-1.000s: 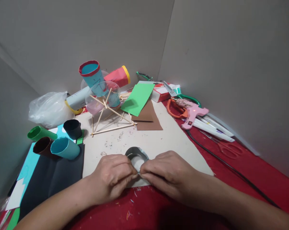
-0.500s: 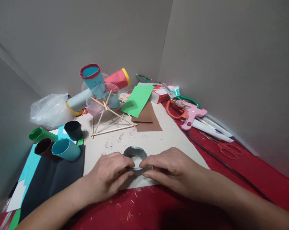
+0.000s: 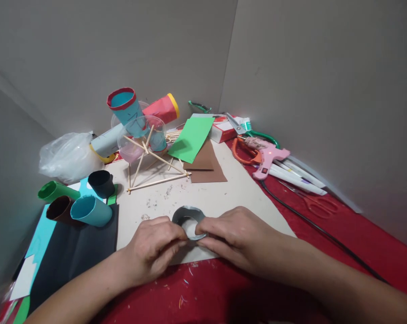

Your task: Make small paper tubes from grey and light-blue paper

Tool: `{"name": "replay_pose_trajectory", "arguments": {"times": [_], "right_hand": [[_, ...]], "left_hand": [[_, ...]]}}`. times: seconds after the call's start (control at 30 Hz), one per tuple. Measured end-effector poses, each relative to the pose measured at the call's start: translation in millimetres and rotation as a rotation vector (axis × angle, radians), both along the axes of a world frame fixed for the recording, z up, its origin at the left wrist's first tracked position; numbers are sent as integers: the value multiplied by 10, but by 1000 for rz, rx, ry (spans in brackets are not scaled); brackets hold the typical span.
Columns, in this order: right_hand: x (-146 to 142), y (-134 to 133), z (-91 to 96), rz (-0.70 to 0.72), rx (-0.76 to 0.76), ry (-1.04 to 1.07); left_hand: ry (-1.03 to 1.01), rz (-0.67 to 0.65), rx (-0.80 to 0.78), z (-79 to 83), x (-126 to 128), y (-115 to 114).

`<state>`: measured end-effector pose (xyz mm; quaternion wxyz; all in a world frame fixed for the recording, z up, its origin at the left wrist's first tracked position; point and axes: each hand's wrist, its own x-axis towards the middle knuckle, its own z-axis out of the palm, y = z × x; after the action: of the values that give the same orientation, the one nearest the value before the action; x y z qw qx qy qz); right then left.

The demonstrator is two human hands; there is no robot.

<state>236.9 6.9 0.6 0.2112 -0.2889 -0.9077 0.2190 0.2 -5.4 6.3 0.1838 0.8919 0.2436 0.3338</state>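
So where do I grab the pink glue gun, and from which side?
Probably by its handle, coming from the near side. The pink glue gun lies flat, its handle points toward you, and nothing lies on top of it.

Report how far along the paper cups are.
Done: four cups lie at the left, three more sit on the stick frame. In hand: left hand and right hand pinch a grey ring on the board. Left, seemingly: green sheet and brown sheet lie flat.
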Motion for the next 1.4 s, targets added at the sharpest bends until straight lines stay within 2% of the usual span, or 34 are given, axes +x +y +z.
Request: {"name": "replay_pose_trajectory", "arguments": {"times": [0.23, 0.3, 0.37, 0.5, 0.63, 0.7, 1.0, 1.4], "right_hand": [[-28, 15, -15, 2, -7, 2], [-34, 10, 3, -14, -54, 26], [-39, 1, 36, -19, -188, 63], [-49, -12, 104, 44, -580, 115], [-66, -11, 97, 26, -980, 210], [-76, -5, 81, 8, -1077, 258], [-104, -52, 70, -112, -1127, 298], [-165, -119, 93, -199, -1097, 344]], "left_hand": [[8, 3, 79, 1, 19, 21], [7, 16, 93, 3, 28, 20], [-12, -3, 90, 8, 35, 20], [-26, -52, 47, 17, 49, 13], [-7, 16, 19, 10, 52, -24], [2, 36, 19, 7, 51, -44], [84, -11, 109, 23, 82, -48], [43, 44, 383, -128, 84, -58]]}}
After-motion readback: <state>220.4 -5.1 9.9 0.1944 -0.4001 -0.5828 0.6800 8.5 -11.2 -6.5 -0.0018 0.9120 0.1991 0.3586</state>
